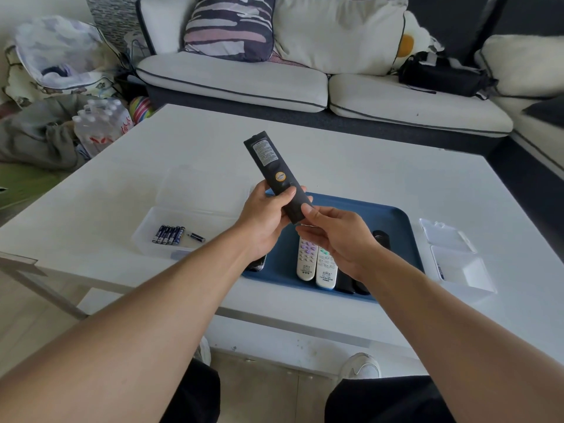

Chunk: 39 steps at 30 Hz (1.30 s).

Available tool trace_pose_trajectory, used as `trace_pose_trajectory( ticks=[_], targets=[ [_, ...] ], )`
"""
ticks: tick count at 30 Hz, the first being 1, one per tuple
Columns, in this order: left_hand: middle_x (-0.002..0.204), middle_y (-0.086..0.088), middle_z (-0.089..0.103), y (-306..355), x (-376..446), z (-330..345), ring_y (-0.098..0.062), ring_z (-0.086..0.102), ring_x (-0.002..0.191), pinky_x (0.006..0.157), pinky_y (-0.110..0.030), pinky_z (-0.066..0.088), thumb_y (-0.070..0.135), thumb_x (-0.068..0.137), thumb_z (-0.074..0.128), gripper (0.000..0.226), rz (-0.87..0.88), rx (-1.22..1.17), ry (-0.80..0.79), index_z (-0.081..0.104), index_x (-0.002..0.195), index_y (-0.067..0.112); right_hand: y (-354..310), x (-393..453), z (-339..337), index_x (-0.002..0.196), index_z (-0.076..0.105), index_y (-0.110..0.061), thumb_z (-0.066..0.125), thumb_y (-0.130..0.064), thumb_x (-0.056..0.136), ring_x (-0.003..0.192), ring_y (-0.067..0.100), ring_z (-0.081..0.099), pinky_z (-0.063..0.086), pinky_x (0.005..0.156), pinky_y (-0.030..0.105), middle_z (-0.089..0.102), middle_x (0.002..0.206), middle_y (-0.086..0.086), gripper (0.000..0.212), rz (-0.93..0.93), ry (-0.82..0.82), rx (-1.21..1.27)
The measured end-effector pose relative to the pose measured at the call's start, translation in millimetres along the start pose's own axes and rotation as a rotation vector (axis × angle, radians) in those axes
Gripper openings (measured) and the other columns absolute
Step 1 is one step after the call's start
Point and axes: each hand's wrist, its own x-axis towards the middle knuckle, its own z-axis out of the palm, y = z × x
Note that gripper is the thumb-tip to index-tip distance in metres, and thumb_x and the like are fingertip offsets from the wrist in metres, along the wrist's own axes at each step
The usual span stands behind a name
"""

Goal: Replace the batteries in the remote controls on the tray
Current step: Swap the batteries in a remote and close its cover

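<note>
Both hands held a long, slim black plastic remote control [275, 175] in the air above the far left corner of a dark blue rectangular plastic tray [370, 213]. The remote was turned back side up, showing a printed label near its far end and a round yellow sticker near its middle, and it tilted away from the person towards the sofa. The left hand [265, 219] was curled round its near half, thumb lying across the back. The right hand [334, 236] pinched the near end, thumb on top and fingers underneath.

The tray lay on a white rectangular table [351, 166], close to its near edge. On the tray, two white remotes with coloured buttons [316, 265] lay side by side, touching, at the tray's near edge. Dark remotes [351, 285] lay just to their right, partly hidden by the right wrist, and another dark one [258, 264] showed at the tray's near left corner under the left wrist.

A clear shallow plastic box [158, 222] sat left of the tray near the table's near edge, holding a row of blue batteries [168, 235] with a single loose battery [196, 237] beside them. A small clear plastic box with a hinged lid open [457, 261] stood right of the tray.
</note>
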Motion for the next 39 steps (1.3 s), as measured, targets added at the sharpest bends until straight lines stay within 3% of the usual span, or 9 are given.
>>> trace_pose_trajectory(
  ticks=[6, 8, 10, 14, 19, 23, 29, 35, 39],
  targets=[
    [0.113, -0.002, 0.069, -4, 3, -8, -0.013, 0.065, 0.107, 0.104, -0.032, 0.044, 0.042, 0.100, 0.054, 0.019, -0.028, 0.397, 0.028, 0.062, 0.102, 0.024, -14, -7, 8, 0.096, 0.056, -0.005, 0.071, -0.010, 0.090, 0.088, 0.029, 0.075, 0.060, 0.086, 0.038, 0.073, 0.097, 0.015, 0.016, -0.224, 0.150, 0.154],
    [0.129, 0.002, 0.064, -6, 3, -15, -0.016, 0.060, 0.122, 0.100, -0.030, 0.043, 0.043, 0.098, 0.051, 0.023, 0.048, 0.641, 0.093, 0.061, 0.115, 0.030, -20, -10, 5, 0.097, 0.057, -0.013, 0.070, -0.020, 0.091, 0.072, 0.012, 0.073, 0.059, 0.068, 0.027, 0.076, 0.083, 0.002, 0.016, -0.419, 0.302, -0.218],
    [0.143, 0.002, 0.053, -9, 0, -26, -0.017, 0.050, 0.132, 0.097, -0.023, 0.040, 0.022, 0.103, 0.047, 0.044, 0.087, 0.841, 0.104, 0.043, 0.147, 0.020, -18, -13, 0, 0.096, 0.057, -0.024, 0.068, -0.027, 0.091, 0.055, 0.004, 0.060, 0.050, 0.050, 0.025, 0.074, 0.078, -0.004, 0.013, -0.523, 0.349, -0.557],
    [0.153, -0.007, 0.044, -18, 0, -41, -0.026, 0.045, 0.137, 0.107, -0.031, 0.036, 0.007, 0.100, 0.040, 0.059, 0.048, 1.170, 0.002, 0.026, 0.156, 0.019, -5, -8, -1, 0.099, 0.060, -0.027, 0.063, -0.024, 0.090, 0.067, 0.019, 0.064, 0.057, 0.057, 0.037, 0.070, 0.082, -0.006, 0.010, -0.558, 0.326, -0.914],
    [0.151, -0.008, 0.045, -19, 2, -46, -0.026, 0.046, 0.135, 0.110, -0.036, 0.039, 0.009, 0.100, 0.039, 0.063, -0.070, 1.095, 0.015, 0.019, 0.159, 0.019, 11, 5, 11, 0.107, 0.060, -0.025, 0.060, -0.023, 0.088, 0.077, 0.030, 0.064, 0.055, 0.068, 0.038, 0.072, 0.087, 0.001, 0.019, -0.638, 0.242, -1.281],
    [0.132, -0.002, 0.061, -19, 5, -49, -0.021, 0.056, 0.116, 0.089, -0.026, 0.040, 0.008, 0.100, 0.040, 0.054, -0.056, 1.064, 0.055, 0.031, 0.153, 0.016, 41, 7, 26, 0.103, 0.064, -0.015, 0.065, -0.013, 0.083, 0.083, 0.034, 0.063, 0.049, 0.062, 0.036, 0.068, 0.092, 0.006, 0.020, -0.806, 0.127, -1.468],
    [0.146, -0.004, 0.054, -19, 7, -48, -0.022, 0.050, 0.131, 0.106, -0.027, 0.038, 0.010, 0.101, 0.036, 0.057, -0.079, 1.034, 0.096, 0.026, 0.157, 0.015, 94, 4, 33, 0.100, 0.069, -0.016, 0.076, -0.006, 0.073, 0.080, 0.026, 0.060, 0.054, 0.048, 0.039, 0.062, 0.095, 0.003, 0.029, -0.791, 0.097, -1.613],
    [0.150, -0.005, 0.050, -17, 4, -46, -0.023, 0.046, 0.134, 0.108, -0.028, 0.035, 0.007, 0.101, 0.039, 0.060, -0.095, 1.069, 0.036, 0.020, 0.158, 0.015, 86, 2, 35, 0.107, 0.073, -0.018, 0.062, -0.020, 0.092, 0.099, 0.027, 0.061, 0.054, 0.075, 0.041, 0.069, 0.106, 0.003, 0.018, -0.690, -0.021, -1.461],
    [0.151, -0.005, 0.048, -17, 0, -45, -0.025, 0.048, 0.134, 0.109, -0.031, 0.039, 0.002, 0.099, 0.038, 0.065, -0.073, 1.145, -0.033, 0.019, 0.159, 0.017, 74, -5, 28, 0.108, 0.072, -0.025, 0.055, -0.022, 0.096, 0.109, 0.022, 0.057, 0.048, 0.085, 0.036, 0.066, 0.112, -0.003, 0.021, -0.618, 0.170, -1.423]
  ],
)
